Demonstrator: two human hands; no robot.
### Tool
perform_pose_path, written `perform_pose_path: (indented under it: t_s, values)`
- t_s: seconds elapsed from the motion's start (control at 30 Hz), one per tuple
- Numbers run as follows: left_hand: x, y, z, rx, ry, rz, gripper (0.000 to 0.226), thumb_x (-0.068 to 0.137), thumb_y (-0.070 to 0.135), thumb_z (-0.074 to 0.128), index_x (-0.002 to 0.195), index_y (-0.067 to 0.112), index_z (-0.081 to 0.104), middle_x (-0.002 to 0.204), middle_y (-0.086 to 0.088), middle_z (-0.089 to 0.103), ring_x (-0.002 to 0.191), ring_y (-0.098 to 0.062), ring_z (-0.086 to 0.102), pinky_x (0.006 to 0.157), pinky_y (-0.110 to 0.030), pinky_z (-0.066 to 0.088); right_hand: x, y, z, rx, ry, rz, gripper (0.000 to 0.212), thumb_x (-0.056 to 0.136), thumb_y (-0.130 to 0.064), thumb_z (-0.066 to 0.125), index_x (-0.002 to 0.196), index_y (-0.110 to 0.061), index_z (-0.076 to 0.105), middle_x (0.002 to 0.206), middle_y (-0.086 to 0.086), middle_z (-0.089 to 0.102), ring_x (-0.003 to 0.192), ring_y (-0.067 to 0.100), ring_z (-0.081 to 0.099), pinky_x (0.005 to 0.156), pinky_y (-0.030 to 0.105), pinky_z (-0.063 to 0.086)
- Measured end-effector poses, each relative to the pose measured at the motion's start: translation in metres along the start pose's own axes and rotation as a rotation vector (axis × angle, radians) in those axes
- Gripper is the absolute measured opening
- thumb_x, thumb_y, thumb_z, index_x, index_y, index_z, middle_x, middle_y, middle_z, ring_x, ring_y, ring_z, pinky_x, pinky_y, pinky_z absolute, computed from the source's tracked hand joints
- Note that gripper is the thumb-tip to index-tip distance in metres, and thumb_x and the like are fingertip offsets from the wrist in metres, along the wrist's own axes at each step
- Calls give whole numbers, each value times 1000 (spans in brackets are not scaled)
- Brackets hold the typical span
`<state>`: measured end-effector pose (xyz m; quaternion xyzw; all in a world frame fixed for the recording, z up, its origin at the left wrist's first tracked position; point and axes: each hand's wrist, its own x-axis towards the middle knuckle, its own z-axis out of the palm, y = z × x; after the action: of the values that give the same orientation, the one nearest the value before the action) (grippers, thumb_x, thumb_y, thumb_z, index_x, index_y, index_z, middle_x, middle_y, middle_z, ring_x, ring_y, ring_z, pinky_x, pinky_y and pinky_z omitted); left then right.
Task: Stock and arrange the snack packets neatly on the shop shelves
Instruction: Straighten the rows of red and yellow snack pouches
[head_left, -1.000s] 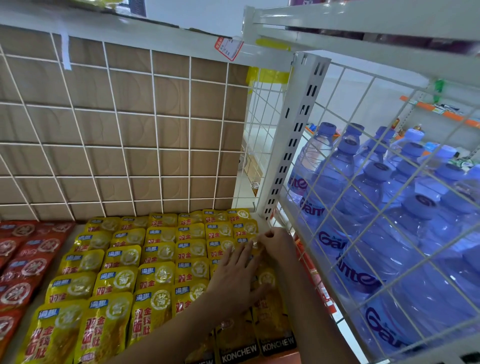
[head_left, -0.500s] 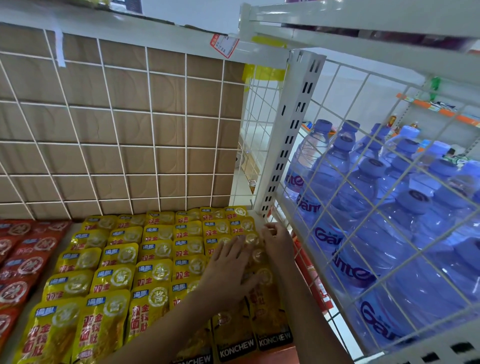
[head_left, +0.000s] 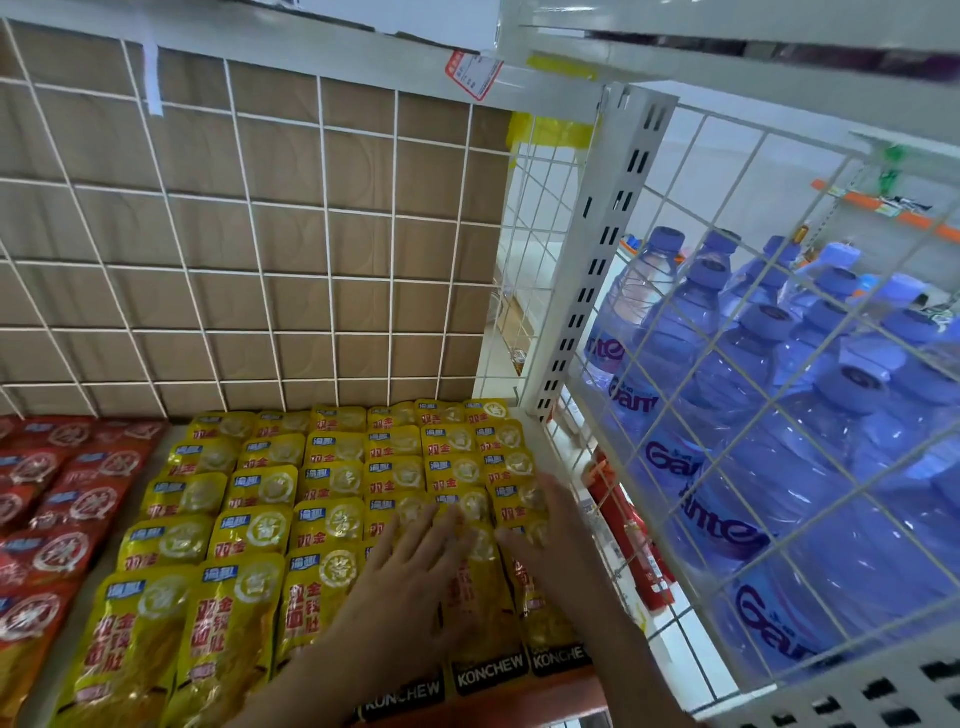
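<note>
Where the yellow packets (head_left: 249, 540) lie in overlapping rows on the shelf (head_left: 540, 693), both hands rest palm down on the right-hand columns near the front. The left hand (head_left: 410, 571) has its fingers straight and slightly spread, gripping nothing. The right hand (head_left: 556, 530) is blurred; its fingers look straight, flat on the last column. Red packets (head_left: 62, 519) lie just left; bottles (head_left: 779, 415) stand right, behind a grid (head_left: 670, 291).

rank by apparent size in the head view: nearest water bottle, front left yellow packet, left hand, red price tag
1. nearest water bottle, helped by closeness
2. front left yellow packet and left hand, too alike to rank
3. red price tag
</note>
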<state>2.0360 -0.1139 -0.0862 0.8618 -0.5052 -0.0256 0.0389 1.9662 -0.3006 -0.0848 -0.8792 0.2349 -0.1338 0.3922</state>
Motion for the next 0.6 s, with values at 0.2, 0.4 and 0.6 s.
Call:
perform_pose_path:
  t_s: [0.2,0.4,0.6]
  values:
    - [0,2,9,85,83,26,71,78,68,35,133,25,51,139,-2,50,132,-24,38,102,-46,19,-3,-2,3,-104,7,22,74,82,-39,65,143,-25,25,146,-7,30,128,14,41,98,42,45]
    - [-1,0,9,89,24,0,69,90,65,13,134,25,48,139,-2,51,127,-25,48,102,-46,17,-2,-2,4,-126,-3,41,71,85,-35,62,144,-21,26,148,-3,29,131,16,38,101,42,42]
    - [-2,1,7,95,11,-23,71,90,66,7,137,26,44,140,-2,49,127,-24,48,102,-46,18,-4,-2,2,-123,-3,30,66,85,-37,60,141,-25,28,146,-4,31,132,17,37,100,44,43]
